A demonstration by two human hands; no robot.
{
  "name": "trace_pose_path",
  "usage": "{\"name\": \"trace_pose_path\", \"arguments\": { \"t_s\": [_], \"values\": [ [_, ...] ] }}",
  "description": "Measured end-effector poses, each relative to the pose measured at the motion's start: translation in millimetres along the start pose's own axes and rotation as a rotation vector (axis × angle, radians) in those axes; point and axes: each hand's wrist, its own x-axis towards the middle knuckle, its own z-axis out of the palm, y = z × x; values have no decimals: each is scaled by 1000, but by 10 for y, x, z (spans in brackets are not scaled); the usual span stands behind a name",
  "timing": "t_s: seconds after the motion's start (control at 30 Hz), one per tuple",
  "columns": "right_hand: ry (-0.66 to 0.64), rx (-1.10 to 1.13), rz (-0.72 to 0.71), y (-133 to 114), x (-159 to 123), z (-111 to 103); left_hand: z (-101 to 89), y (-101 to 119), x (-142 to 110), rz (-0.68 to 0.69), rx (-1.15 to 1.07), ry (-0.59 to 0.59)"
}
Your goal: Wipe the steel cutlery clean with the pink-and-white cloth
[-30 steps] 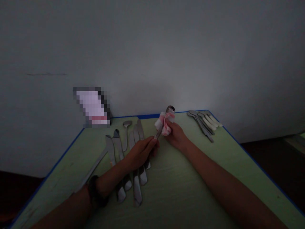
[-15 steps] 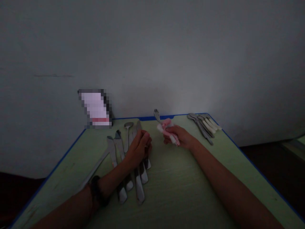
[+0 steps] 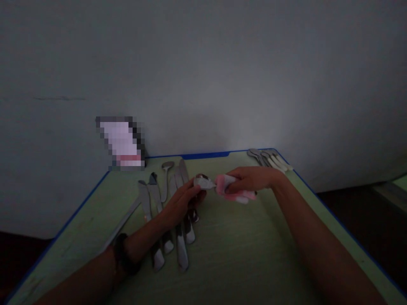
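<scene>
Between my hands, above the table, a metal spoon (image 3: 205, 182) lies nearly level with its bowl to the left. My left hand (image 3: 182, 201) pinches the bowl end between thumb and fingers. A pink and white cloth (image 3: 233, 190) is wrapped around the handle, and my right hand (image 3: 251, 180) is closed on that cloth. Most of the handle is hidden in it. Under and beside my left forearm, several table knives (image 3: 181, 250) lie side by side on the table, with another spoon (image 3: 167, 169) behind them.
The pale green table (image 3: 229, 254) has a blue edge and stands against a grey wall (image 3: 203, 76). Several spoons and white-handled cutlery (image 3: 276, 161) lie at the far right corner. A blurred upright screen (image 3: 122, 142) leans at the far left.
The spoon has swung from pointing up and away to lying level, and its bowl is now in my left hand. My right hand has turned over, gripping the cloth around the handle.
</scene>
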Motion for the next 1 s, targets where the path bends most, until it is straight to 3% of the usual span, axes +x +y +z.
{"name": "trace_pose_path", "arguments": {
  "t_s": [0.23, 0.47, 0.67, 0.83, 1.0],
  "values": [
    [-40, -174, -3, -114, -7, -6, -3, 103, -8, -3, 334, 70],
    [87, -99, -24, 29, -70, -95, 39, 91, -1, -15, 136, 219],
    [202, -110, -25, 173, -80, -131, 26, 109, -27, 46, 59, 176],
    [166, -288, 66, -9, -81, -39, 31, 122, -57, 90, 404, 105],
    [379, -498, 71, -330, -8, 233, 54, 91, -38, 109, 725, 174]
  ]
}}
